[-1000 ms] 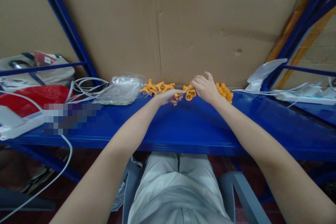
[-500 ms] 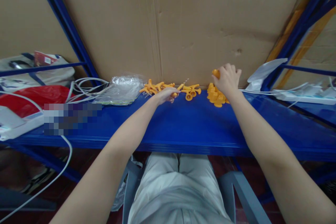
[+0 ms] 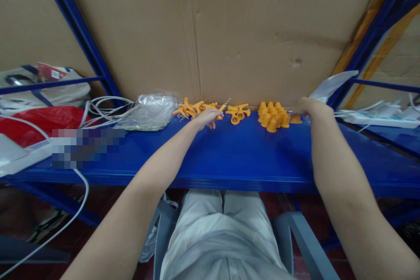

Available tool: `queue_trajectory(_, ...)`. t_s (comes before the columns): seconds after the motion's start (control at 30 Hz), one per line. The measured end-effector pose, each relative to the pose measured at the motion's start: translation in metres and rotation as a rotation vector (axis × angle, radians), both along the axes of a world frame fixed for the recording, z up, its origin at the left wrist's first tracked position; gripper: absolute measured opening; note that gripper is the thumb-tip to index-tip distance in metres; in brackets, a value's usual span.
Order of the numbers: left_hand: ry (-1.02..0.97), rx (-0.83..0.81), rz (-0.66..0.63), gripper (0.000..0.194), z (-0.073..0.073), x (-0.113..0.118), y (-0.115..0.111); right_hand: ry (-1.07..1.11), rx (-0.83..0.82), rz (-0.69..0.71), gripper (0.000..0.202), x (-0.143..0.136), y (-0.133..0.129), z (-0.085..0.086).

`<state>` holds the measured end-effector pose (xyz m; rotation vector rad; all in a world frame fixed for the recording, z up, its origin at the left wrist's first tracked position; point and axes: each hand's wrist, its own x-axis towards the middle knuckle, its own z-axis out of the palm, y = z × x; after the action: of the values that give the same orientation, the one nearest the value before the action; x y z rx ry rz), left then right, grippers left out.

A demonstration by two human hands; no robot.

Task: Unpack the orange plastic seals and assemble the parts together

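My left hand [image 3: 208,118] is closed around an orange corkscrew [image 3: 222,107], whose metal spiral points up and to the right. Just behind that hand lies a pile of orange handles with metal spirals [image 3: 188,107]. A few orange corkscrews fitted with bell-shaped pieces [image 3: 239,113] rest to its right. My right hand [image 3: 303,108] is low over the table, its fingers at an orange bell-shaped cup [image 3: 296,120]; the cup's upper part is hidden by the hand. Left of it, several more orange cups [image 3: 273,118] stand close together in rows.
A clear plastic bag [image 3: 152,111] and white cables [image 3: 108,107] lie left on the blue table [image 3: 236,157]. Farther left is a red bag [image 3: 49,122]. Cardboard [image 3: 246,43] rises behind. A white power strip [image 3: 380,119] sits at the right.
My right hand has moved right and down, bringing an orange cup from above the group to its right end. My left hand has stayed nearly still with the corkscrew.
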<state>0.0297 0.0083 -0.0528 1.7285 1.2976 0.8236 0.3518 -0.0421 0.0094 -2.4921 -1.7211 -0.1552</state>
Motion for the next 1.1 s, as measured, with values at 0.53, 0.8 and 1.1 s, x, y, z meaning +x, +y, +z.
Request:
queue_trajectory(0.53, 0.097, 0.209, 0.139, 0.016, -0.003, -0.002, 0.006, 0.192, -0.299, 0.132, 0.051, 0.006, 0.024, -0.021)
queue_trajectory(0.8, -0.034, 0.338, 0.145, 0.002, -0.006, -0.001, 0.013, 0.242, -0.242, 0.137, 0.052, -0.006, 0.025, -0.023)
queue_trajectory(1.1, 0.085, 0.458, 0.19, 0.005, -0.009, -0.003, 0.018, 0.254, -0.277, 0.147, 0.052, -0.009, 0.023, -0.023)
